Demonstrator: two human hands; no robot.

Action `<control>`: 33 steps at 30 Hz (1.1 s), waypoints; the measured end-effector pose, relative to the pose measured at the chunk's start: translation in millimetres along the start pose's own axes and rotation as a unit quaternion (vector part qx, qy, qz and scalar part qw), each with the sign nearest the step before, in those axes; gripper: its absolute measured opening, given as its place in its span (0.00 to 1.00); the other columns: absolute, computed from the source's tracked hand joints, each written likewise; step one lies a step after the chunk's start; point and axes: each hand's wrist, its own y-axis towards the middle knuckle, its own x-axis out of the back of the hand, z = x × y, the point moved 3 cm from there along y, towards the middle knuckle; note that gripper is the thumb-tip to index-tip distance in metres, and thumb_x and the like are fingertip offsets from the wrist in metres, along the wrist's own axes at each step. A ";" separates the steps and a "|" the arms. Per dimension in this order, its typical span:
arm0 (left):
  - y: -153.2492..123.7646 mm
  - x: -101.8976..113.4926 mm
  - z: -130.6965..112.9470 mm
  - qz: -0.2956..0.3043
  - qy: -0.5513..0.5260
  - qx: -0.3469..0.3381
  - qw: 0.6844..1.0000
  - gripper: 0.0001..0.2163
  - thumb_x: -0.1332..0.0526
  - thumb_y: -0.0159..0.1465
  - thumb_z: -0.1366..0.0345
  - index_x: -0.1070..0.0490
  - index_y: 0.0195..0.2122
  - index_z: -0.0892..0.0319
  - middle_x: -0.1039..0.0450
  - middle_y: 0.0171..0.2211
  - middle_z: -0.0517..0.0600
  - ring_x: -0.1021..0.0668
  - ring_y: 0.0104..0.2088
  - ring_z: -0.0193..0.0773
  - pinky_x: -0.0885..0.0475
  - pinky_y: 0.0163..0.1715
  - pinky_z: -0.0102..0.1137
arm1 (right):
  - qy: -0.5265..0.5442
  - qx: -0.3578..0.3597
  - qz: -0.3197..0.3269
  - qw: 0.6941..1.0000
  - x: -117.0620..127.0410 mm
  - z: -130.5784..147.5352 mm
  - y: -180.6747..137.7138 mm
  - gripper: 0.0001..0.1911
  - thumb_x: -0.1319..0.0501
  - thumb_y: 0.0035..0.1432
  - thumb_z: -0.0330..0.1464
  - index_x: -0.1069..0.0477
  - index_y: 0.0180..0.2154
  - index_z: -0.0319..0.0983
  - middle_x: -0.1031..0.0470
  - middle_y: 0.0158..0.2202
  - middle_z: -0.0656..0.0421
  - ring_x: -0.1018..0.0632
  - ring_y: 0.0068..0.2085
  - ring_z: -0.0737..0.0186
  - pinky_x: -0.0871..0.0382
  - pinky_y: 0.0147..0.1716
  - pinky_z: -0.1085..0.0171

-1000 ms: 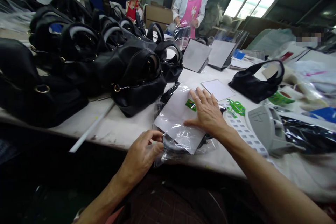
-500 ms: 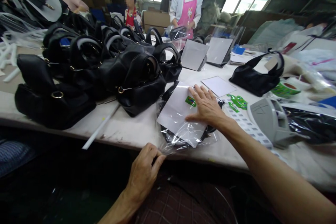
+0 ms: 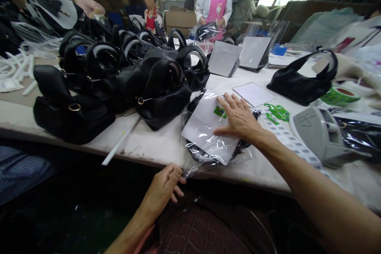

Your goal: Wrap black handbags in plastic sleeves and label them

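Observation:
My right hand (image 3: 239, 117) lies flat with fingers spread on a clear plastic bag (image 3: 190, 166) at the table's front edge. Inside the bag are a white card (image 3: 202, 127) and, mostly hidden beneath it, a black handbag (image 3: 193, 105). A small green sticker (image 3: 219, 112) shows beside my fingers. At the bag's near left corner, my left hand (image 3: 165, 184) pinches the plastic, its lower fingers loosely curled under the table edge. A black handbag (image 3: 160, 99) with a gold ring stands just left of the bag.
Several black handbags (image 3: 74, 111) crowd the table's left side. A white strip (image 3: 122, 141) juts over the front edge. Rightward lie a loose white card (image 3: 254, 93), green stickers (image 3: 276, 113), a grey tape dispenser (image 3: 317, 135) and another handbag (image 3: 303, 77). A person in a pink apron (image 3: 216, 6) stands opposite.
My left hand has turned at the bag's corner, and its lower fingers have come into view below the thumb. My right hand stays flat on the bag. The whole view has shifted slightly.

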 end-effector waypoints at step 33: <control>28.5 -64.3 20.9 0.038 -0.181 0.083 0.979 0.32 0.31 0.45 0.35 0.23 0.32 0.64 0.20 0.27 0.54 0.22 0.23 0.36 0.30 0.20 0.26 | 0.067 0.186 -0.253 0.947 19.9 45.2 -135.2 0.32 0.40 0.66 0.42 0.41 0.65 0.33 0.36 0.66 0.46 0.39 0.68 0.49 0.48 0.68 0.45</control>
